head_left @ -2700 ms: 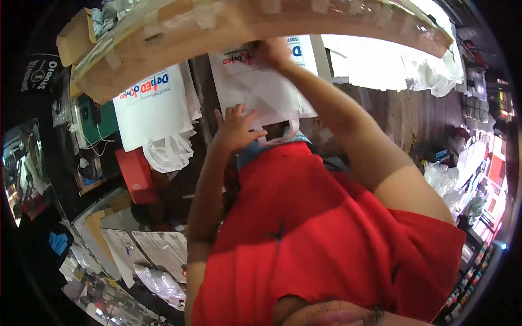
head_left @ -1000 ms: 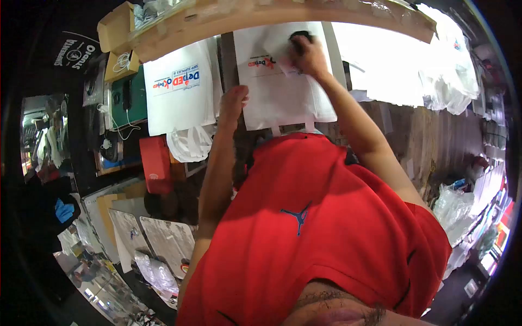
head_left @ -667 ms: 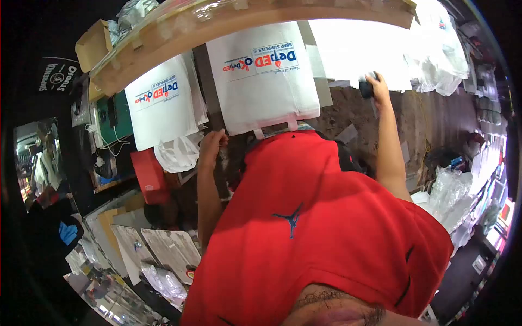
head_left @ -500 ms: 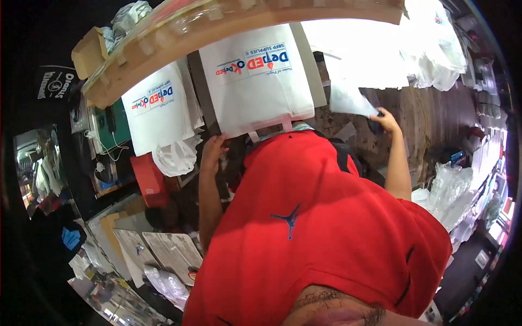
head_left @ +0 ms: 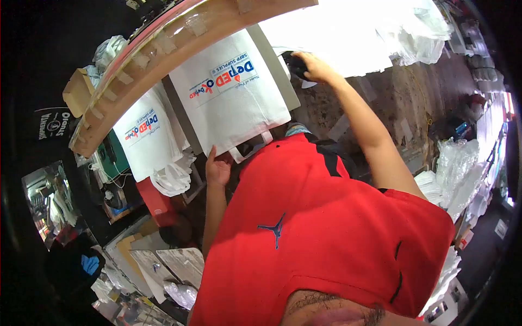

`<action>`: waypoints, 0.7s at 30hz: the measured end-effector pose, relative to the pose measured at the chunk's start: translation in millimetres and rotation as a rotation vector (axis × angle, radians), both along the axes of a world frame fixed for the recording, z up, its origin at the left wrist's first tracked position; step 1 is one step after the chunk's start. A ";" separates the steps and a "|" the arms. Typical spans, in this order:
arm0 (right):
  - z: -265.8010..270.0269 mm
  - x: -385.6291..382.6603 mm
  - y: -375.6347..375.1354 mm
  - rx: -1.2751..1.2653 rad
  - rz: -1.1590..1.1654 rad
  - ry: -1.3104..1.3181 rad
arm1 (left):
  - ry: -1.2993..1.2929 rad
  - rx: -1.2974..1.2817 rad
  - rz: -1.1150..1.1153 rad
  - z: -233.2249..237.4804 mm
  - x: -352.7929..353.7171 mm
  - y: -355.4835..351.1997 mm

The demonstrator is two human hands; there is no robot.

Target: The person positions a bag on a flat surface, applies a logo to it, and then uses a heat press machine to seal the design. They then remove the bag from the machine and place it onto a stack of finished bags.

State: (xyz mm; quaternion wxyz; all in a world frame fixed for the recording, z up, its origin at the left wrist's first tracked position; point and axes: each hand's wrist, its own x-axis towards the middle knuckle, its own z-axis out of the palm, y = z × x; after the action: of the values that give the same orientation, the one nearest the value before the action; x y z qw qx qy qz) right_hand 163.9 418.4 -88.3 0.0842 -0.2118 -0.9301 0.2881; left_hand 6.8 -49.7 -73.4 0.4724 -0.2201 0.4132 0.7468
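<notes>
A white tote bag [head_left: 231, 117] with blue and red printing lies flat on a grey board [head_left: 278, 81], its handles toward me. My left hand [head_left: 218, 171] is at the bag's near left edge, one finger stretched out against it and the others loosely bent; it grips nothing that I can see. Beyond the board's right side, my right hand [head_left: 316, 68] is closed around a dark rounded object [head_left: 296, 65], whose kind I cannot make out. A second printed tote bag [head_left: 144, 133] lies on a pile to the left.
A long curved brown edge with tape [head_left: 190, 32] crosses above the bags. Bright white bags [head_left: 375, 41] are heaped at the far right. A red box [head_left: 155, 201] stands on the left, and clear plastic wrapping [head_left: 457, 163] on the right.
My right hand has moved forward and left, from a white piece of material to the dark object beside the board. My left hand stays by the bag's edge. The view has shifted.
</notes>
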 end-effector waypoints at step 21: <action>76.8 -15.0 -197.5 -1.531 -0.096 -0.378 | 1.286 -0.541 0.043 92.5 -38.1 -4.2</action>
State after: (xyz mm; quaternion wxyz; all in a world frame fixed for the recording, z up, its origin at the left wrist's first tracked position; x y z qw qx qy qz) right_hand 148.9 220.9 -11.5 -0.2320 -0.2961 -0.4616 0.8034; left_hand -31.4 -53.9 19.1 0.0476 0.1474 0.7780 0.6089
